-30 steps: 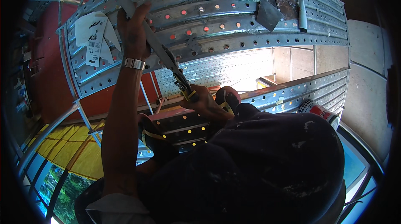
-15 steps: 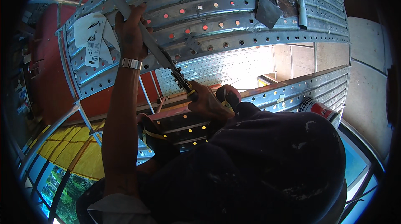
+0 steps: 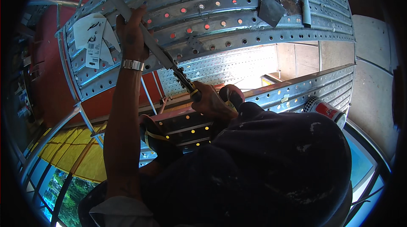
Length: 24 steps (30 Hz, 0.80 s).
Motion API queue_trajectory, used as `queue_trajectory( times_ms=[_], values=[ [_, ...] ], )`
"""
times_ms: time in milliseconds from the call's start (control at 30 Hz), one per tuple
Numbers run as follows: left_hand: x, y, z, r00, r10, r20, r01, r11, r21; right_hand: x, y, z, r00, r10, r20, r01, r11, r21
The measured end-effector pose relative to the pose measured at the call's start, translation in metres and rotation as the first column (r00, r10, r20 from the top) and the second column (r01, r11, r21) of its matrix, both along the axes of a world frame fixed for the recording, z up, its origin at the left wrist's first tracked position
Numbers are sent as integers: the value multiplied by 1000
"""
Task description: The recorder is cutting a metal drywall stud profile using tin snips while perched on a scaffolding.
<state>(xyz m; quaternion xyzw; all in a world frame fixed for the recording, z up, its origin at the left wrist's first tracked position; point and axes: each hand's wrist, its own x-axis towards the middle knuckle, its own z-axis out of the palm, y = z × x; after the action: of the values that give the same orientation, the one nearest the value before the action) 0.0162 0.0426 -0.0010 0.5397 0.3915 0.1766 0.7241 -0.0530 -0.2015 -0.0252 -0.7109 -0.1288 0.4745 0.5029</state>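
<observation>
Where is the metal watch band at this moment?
In the head view the metal watch band sits upper left, on the wrist just below the left hand, beside the white paper tags.

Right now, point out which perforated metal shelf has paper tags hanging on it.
The big upper perforated shelf, which the left hand presses a metal strip against. White paper tags hang at its left end; the lower shelves show none.
</observation>
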Motion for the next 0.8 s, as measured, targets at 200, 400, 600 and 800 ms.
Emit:
queue_trajectory(
  times_ms=[200,400,600,800],
  values=[
    [0,5,-6,999,-29,33,29,1000,7,-15,4,-16,999,-30,45,29,999,24],
    [-4,8,-11,997,-26,66,26,1000,-2,-21,10,-34,997,-36,74,32,998,50],
    [-4,3,-5,991,-3,133,5,1000,-15,-6,9,-36,979,-205,-9,205,974,94],
    [-6,0,10,931,2,366,40,993,-108,9,2,-34,812,-166,559,184,983,24]
  ],
)
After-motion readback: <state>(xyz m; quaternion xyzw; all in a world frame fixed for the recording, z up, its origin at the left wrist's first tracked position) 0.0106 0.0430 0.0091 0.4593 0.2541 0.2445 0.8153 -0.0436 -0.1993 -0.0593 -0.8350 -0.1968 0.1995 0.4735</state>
